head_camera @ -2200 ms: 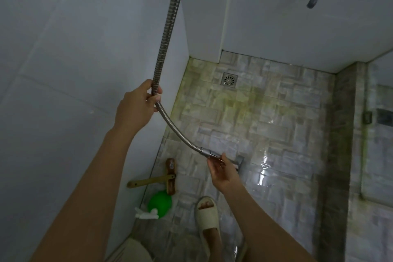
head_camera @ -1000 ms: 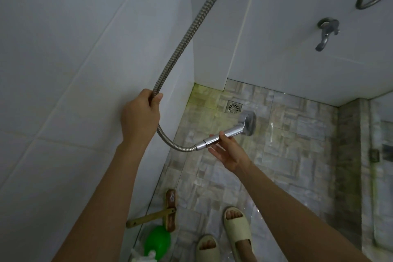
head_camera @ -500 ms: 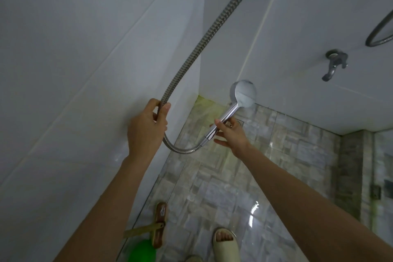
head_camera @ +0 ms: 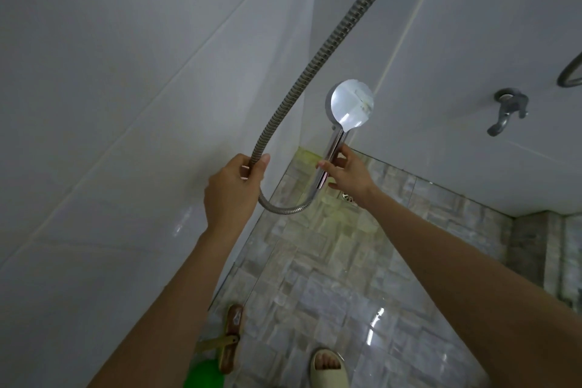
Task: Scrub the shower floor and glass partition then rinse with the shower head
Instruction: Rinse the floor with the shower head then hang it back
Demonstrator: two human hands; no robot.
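My right hand point(head_camera: 348, 172) pinches the chrome handle of the shower head point(head_camera: 350, 105), which stands upright in front of the white wall with its round back towards me. My left hand point(head_camera: 233, 190) grips the ribbed metal hose point(head_camera: 318, 57); the hose runs up out of the top of the frame and loops below my hands to the handle. The stone-tiled shower floor point(head_camera: 330, 277) lies below, wet and shiny, with greenish stains near the far corner. No water visibly comes from the head.
A wooden scrub brush point(head_camera: 231, 335) lies on the floor by the left wall, beside a green object point(head_camera: 203, 375). My foot in a cream slipper point(head_camera: 329, 368) stands at the bottom. A wall tap point(head_camera: 507, 110) and a floor drain point(head_camera: 349, 198) are further back.
My right hand has lifted the shower head from floor level to upright in front of the wall. My view has tilted upward. My left hand keeps its hold on the hose.
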